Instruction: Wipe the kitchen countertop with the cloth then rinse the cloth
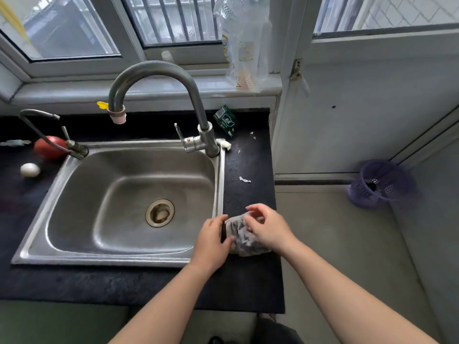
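A crumpled grey cloth (242, 235) lies on the dark countertop (248, 167) just right of the steel sink (82, 194). My left hand (211, 240) grips the cloth's left edge at the sink rim. My right hand (269, 228) rests on its right side with fingers curled over the top. Small white scraps (244, 180) and crumbs dot the counter strip beyond the cloth. The tall curved faucet (159, 75) rises at the sink's back right; no water is running.
A green packet (226, 119) lies at the back of the counter strip. Left of the sink sit a tomato (47, 146), an egg (29, 170) and a small second tap (49, 135). A purple basket (380, 183) stands on the floor at right. A plastic bag (244, 45) hangs by the window.
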A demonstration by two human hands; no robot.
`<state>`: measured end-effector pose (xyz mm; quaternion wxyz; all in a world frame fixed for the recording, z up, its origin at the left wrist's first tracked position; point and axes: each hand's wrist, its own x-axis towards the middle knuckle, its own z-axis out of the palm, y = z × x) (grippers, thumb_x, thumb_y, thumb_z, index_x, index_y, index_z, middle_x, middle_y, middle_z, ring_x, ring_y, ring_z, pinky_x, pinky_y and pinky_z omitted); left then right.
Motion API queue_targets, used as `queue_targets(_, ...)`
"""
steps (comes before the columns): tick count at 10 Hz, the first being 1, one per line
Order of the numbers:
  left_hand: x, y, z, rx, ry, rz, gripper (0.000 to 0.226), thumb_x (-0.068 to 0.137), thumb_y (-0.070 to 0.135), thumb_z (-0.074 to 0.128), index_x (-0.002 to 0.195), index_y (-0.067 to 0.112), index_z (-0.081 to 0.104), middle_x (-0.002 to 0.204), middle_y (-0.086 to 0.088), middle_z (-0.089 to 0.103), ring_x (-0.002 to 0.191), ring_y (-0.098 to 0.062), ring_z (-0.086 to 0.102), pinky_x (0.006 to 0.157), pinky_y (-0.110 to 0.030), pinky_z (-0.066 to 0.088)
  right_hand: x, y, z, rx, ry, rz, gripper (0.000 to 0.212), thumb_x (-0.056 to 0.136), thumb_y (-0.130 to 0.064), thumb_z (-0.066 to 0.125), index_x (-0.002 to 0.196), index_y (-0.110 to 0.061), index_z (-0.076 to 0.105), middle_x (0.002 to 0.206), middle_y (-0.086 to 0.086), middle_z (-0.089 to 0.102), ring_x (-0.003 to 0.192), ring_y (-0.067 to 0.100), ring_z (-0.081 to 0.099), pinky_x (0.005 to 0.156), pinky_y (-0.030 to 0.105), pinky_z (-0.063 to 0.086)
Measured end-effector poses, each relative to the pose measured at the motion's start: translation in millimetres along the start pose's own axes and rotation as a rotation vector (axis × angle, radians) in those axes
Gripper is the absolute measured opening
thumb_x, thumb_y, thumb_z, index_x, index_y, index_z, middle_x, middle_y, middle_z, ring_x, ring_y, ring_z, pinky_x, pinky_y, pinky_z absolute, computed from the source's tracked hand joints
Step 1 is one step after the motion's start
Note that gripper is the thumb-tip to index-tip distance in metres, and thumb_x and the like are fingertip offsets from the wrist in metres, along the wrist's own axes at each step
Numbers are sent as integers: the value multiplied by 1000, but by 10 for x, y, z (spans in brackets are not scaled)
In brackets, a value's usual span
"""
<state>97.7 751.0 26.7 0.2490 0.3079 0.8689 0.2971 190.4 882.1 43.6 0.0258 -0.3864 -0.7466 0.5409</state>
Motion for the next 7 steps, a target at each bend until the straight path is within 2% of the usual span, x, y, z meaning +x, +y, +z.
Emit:
queue_targets(1, 0, -101, -153, -29, 34, -26, 39, 88, 16, 59, 125, 21, 52, 118, -3, 55, 94, -12, 56, 82, -18, 39, -110, 62, 122, 175, -62, -77, 40, 84, 10, 44, 102, -21, 63, 100, 4, 67, 91, 18, 65, 82, 22, 52)
queue_targets(2, 5, -155, -227, -53, 6, -5, 33, 89, 18, 57, 122, 22, 55, 117, -1, 57, 88, -7, 55, 77, -13, 36, -158, 185, 3, 169, 274, -87, 43, 79, 9, 53, 92, -31, 60, 99, -4, 63, 89, 9, 62, 72, 9, 47)
queue_targets(3, -23, -64, -189, -63, 3, 68, 36, 89, 21, 59, 124, 22, 54, 123, 1, 53, 103, -11, 54, 88, -16, 36, -213, 337, -43, -124, 222, -70, 32, 80, -11, 67, 111, -17, 61, 116, -3, 54, 112, 17, 53, 91, 22, 42)
queue_targets(4, -27, 18, -63, 57, 2, 235, 47, 89, 28, 58, 134, 21, 47, 138, 0, 46, 128, -14, 41, 105, -16, 26, -237, 427, 80, -335, 53, -173, 50, 91, -24, 56, 138, -14, 43, 149, -2, 34, 137, 14, 30, 111, 25, 22)
queue_targets(5, -24, -41, 51, 254, -103, 314, 59, 91, 37, 50, 145, 27, 28, 148, 7, 33, 134, -9, 29, 104, -14, 20, -204, 472, 195, -502, 15, -172, 57, 95, -34, 41, 147, -19, 23, 156, -8, 17, 140, 12, 20, 111, 30, 25)
queue_targets(6, -18, -129, 122, 331, -99, 323, 62, 92, 39, 46, 147, 29, 19, 149, 10, 29, 134, -7, 25, 106, -16, 21, -184, 523, 267, -597, 36, -172, 59, 96, -38, 34, 149, -20, 16, 157, -9, 11, 138, 15, 19, 108, 33, 28)
queue_targets(7, -6, -44, 64, 285, -116, 281, 60, 91, 39, 48, 145, 31, 23, 150, 7, 30, 136, -11, 27, 107, -23, 27, -168, 474, 201, -526, 51, -176, 58, 96, -37, 37, 147, -17, 21, 155, -5, 17, 137, 16, 20, 112, 29, 21)
